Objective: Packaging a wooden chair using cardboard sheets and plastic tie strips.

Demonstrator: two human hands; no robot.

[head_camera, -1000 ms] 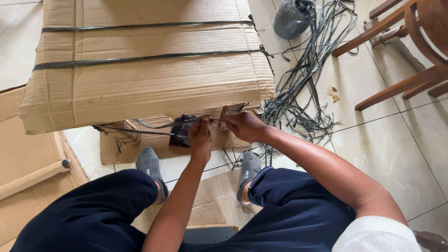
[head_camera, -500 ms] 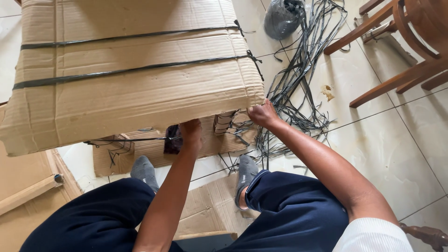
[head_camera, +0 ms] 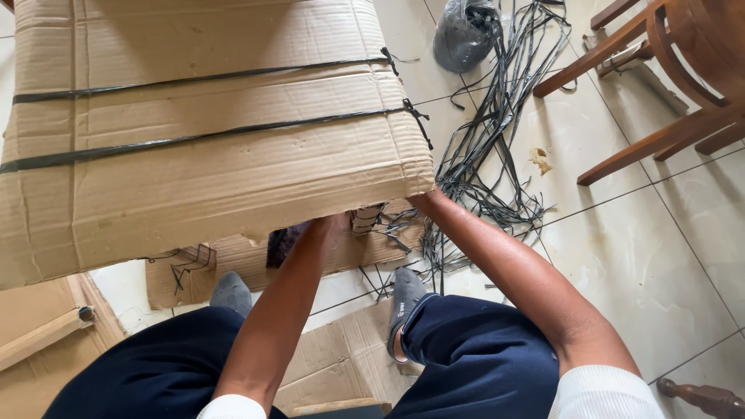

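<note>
Head view: both hands gone under cardboard bundle (head_camera: 209, 147) edge since half second ago; left hand (head_camera: 324, 226), right hand (head_camera: 423, 199) mostly hidden, grip cannot tell. Bundle closer, lower, two black straps (head_camera: 194, 77). Beyond: strap tangle (head_camera: 497, 140), one dark bag (head_camera: 464, 35), wooden chair (head_camera: 667, 85).

I see a glossy cream tiled floor (head_camera: 621, 233) in daylight, with brown wooden chair legs (head_camera: 660, 85) at two o'clock and flattened cardboard (head_camera: 31, 341) at eight.
</note>
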